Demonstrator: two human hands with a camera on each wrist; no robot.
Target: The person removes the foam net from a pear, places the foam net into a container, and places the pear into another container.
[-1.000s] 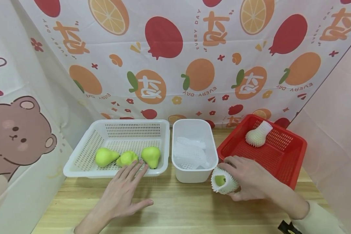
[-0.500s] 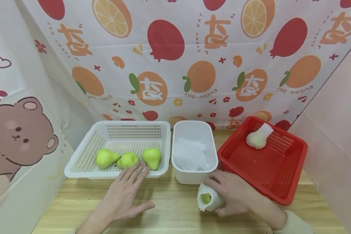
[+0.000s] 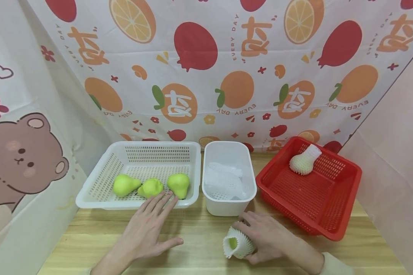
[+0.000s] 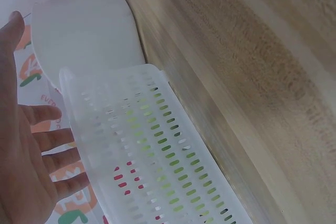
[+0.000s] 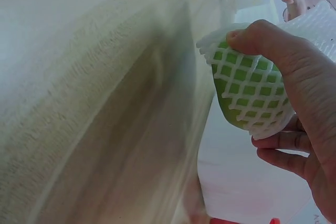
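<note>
My right hand [image 3: 266,235] grips a green pear [image 5: 239,87] wrapped in a white foam net sleeve [image 3: 240,244], above the front of the table. The thumb lies on one side of the sleeve, with fingers on the other. Through the sleeve's open end a bit of green shows. My left hand [image 3: 148,229] is spread with straight fingers at the front rim of the white basket [image 3: 99,206], holding nothing; whether it touches the rim, I cannot tell. Three bare green pears [image 3: 178,185] lie in that basket.
A white plastic bin [image 3: 227,208] with foam net sleeves [image 3: 223,179] inside stands between the baskets. On the right, a red basket [image 3: 296,191] holds one net-wrapped pear [image 3: 304,160]. A printed curtain [image 3: 199,91] hangs behind.
My right hand has carried the wrapped pear from beside the red basket leftward and toward the table's front. The left hand has stayed nearly still.
</note>
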